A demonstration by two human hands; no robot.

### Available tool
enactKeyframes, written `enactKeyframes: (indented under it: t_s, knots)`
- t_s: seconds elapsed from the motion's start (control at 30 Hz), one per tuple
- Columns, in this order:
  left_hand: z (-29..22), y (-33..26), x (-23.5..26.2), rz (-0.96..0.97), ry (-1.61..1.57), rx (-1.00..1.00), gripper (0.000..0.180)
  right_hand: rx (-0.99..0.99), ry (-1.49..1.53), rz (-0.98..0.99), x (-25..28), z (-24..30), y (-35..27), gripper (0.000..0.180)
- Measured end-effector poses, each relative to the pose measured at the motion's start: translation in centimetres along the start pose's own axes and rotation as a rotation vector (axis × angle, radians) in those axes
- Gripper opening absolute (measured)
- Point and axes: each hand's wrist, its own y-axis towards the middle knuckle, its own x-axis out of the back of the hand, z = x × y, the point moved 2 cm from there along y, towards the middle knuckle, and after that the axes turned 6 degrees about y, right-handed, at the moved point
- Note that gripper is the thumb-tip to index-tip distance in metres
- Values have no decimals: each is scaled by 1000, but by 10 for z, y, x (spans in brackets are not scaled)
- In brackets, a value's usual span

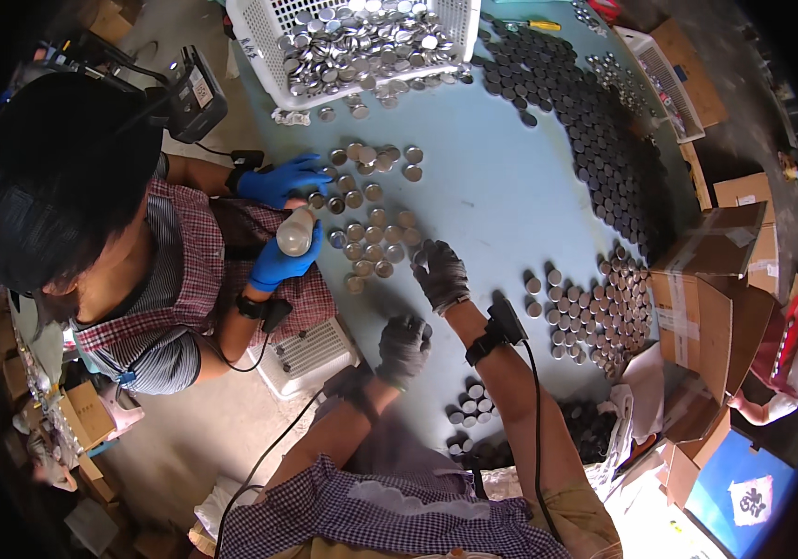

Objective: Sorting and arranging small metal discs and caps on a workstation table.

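Observation:
My left hand (404, 350), in a dark grey glove, is curled closed above the blue-green table (501, 200). A small dark round edge shows at its fingertips, too small to name. Farther forward, my right hand (442, 277), gloved alike, has its fingers bent together at the right edge of a loose group of round metal caps (374, 234); whatever its fingertips hold is hidden. Across this group, a co-worker's blue-gloved hand (282, 181) reaches among the caps. The co-worker's other blue glove (279, 266) holds a pale, translucent rounded object (295, 233).
A white plastic basket (264, 70) full of silver caps stands at the far side. Dark discs (594, 140) spread along the right, with silver-topped pieces (599, 312) nearer. A few more pieces (473, 406) lie by my right forearm. Cardboard boxes (711, 289) border the table's right.

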Motion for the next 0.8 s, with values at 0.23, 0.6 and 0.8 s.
enactKeyframes:
  t_s: [0.23, 0.6, 0.8]
  knots:
    - [22, 12, -16, 42, -19, 67, 21, -17, -387, 112, -26, -21, 3, 15]
    - [47, 8, 23, -165, -131, 16, 39, -223, -287, 133, -5, -46, -43, 16]
    - [55, -7, 26, -103, 117, 8, 31, -209, -218, 110, -11, -61, -43, 28]
